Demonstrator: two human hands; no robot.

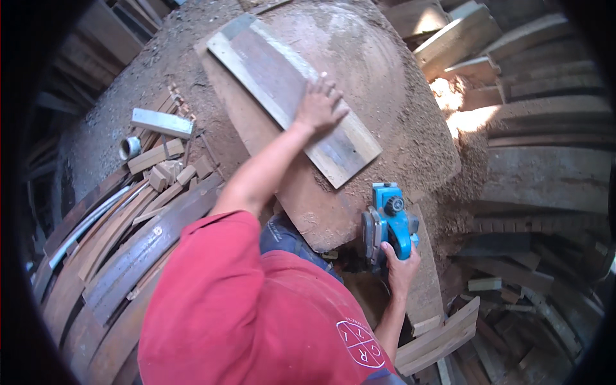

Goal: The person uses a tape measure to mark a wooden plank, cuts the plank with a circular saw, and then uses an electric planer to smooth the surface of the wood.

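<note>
A thick wooden board (269, 67), grey in the middle with paler strips along its edges, lies slantwise on a dusty worktop (378, 77). My left hand (319, 108) rests flat on the board's upper face, past its middle, with the fingers spread. At the near right corner of the worktop, my right hand (401, 264) is closed around the rear handle of a blue electric hand planer (389, 221). The planer is apart from the board, and a round black knob shows on its front. Its sole faces left, partly in view.
Curved planks and strips (122, 276) are stacked at the left, with short offcuts (154, 157) and a white pipe piece (130, 148) above them. More planks (545, 173) line the right. Shavings (468, 186) cover the ground beside the worktop. A loose plank (443, 337) lies near my right forearm.
</note>
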